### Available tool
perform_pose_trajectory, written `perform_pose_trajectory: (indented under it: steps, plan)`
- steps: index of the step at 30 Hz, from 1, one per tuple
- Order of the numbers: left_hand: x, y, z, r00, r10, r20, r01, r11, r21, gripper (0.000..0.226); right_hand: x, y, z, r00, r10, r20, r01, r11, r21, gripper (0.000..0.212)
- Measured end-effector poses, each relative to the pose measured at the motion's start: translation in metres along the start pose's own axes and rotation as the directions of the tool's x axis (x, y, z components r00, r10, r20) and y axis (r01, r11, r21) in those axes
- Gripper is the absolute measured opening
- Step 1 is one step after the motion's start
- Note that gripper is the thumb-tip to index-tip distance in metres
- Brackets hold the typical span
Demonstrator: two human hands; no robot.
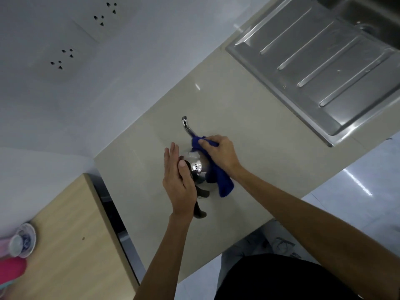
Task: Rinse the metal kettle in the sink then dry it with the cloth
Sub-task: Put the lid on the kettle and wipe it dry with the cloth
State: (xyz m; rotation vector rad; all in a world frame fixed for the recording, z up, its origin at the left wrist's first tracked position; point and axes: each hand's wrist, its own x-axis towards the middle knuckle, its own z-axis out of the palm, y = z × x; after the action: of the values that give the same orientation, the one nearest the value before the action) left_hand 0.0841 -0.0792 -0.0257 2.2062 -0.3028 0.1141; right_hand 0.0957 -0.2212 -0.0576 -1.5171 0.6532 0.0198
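The metal kettle (195,167) stands on the beige countertop (249,131), its curved spout (187,126) pointing away from me and its dark handle (200,211) toward me. My left hand (178,182) lies flat against the kettle's left side and lid, fingers straight, thumb on top. My right hand (220,152) grips a blue cloth (216,174) and presses it on the kettle's right side near the base of the spout. The cloth hangs down over the kettle's right flank. Much of the kettle body is hidden by both hands and the cloth.
A steel sink (372,16) with a ribbed drainboard (320,61) sits at the far right of the counter. A wooden surface (71,245) at lower left carries a blue-and-white cup on a saucer (20,241) and a pink object (10,271). Wall sockets (62,59) are on the white wall.
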Motion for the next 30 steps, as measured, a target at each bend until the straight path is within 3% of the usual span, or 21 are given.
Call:
perform_pose_trajectory:
  steps: [2, 7, 11, 13, 17, 19, 21, 23, 25, 27, 30]
  plan:
    - [0.000, 0.001, 0.000, 1.000, 0.017, -0.003, -0.018, 1.000, -0.001, 0.052, 0.003, -0.001, 0.001, 1.000, 0.026, -0.012, -0.026, 0.999, -0.043, 0.024]
    - [0.000, -0.001, 0.001, 1.000, -0.009, 0.004, 0.009, 1.000, 0.006, 0.050, -0.012, -0.031, 0.017, 0.978, -0.186, 0.090, 0.197, 0.970, -0.144, 0.020]
    - [-0.001, 0.003, 0.001, 0.999, -0.042, 0.004, 0.042, 0.999, 0.013, 0.051, 0.013, -0.034, 0.016, 0.996, -0.017, 0.085, 0.038, 0.967, -0.251, 0.021]
    - [0.001, 0.003, 0.001, 0.999, -0.035, 0.011, 0.035, 0.999, 0.003, 0.050, 0.010, -0.035, 0.016, 0.997, -0.036, 0.071, 0.053, 0.965, -0.258, 0.021]
    - [0.001, 0.001, -0.001, 0.999, -0.035, 0.034, 0.037, 0.998, -0.049, 0.046, -0.038, -0.019, 0.017, 0.976, -0.212, 0.039, 0.213, 0.977, -0.028, 0.026]
    - [0.001, 0.000, 0.001, 0.999, -0.036, 0.018, 0.037, 0.997, -0.067, 0.046, -0.061, 0.005, 0.022, 0.954, -0.282, -0.098, 0.285, 0.958, 0.020, 0.030]
    - [0.000, 0.002, 0.006, 0.992, -0.112, -0.049, 0.108, 0.991, -0.081, 0.048, -0.049, 0.023, 0.027, 0.959, -0.188, -0.212, 0.201, 0.978, 0.045, 0.029]
    - [-0.003, 0.006, 0.007, 0.971, -0.203, -0.128, 0.190, 0.976, -0.102, 0.052, -0.027, 0.032, 0.028, 0.976, -0.004, -0.218, 0.027, 0.995, 0.100, 0.030]
    - [-0.003, 0.007, 0.010, 0.966, -0.207, -0.158, 0.196, 0.977, -0.082, 0.053, -0.019, 0.032, 0.027, 0.980, 0.040, -0.197, -0.011, 0.990, 0.143, 0.036]
    - [-0.003, 0.006, 0.010, 0.967, -0.193, -0.168, 0.188, 0.981, -0.045, 0.052, -0.032, 0.019, 0.029, 0.979, -0.023, -0.201, 0.062, 0.980, 0.191, 0.041]
    - [-0.001, 0.004, 0.012, 0.968, -0.175, -0.181, 0.177, 0.984, -0.009, 0.051, -0.066, 0.006, 0.041, 0.937, -0.288, -0.200, 0.322, 0.931, 0.170, 0.036]
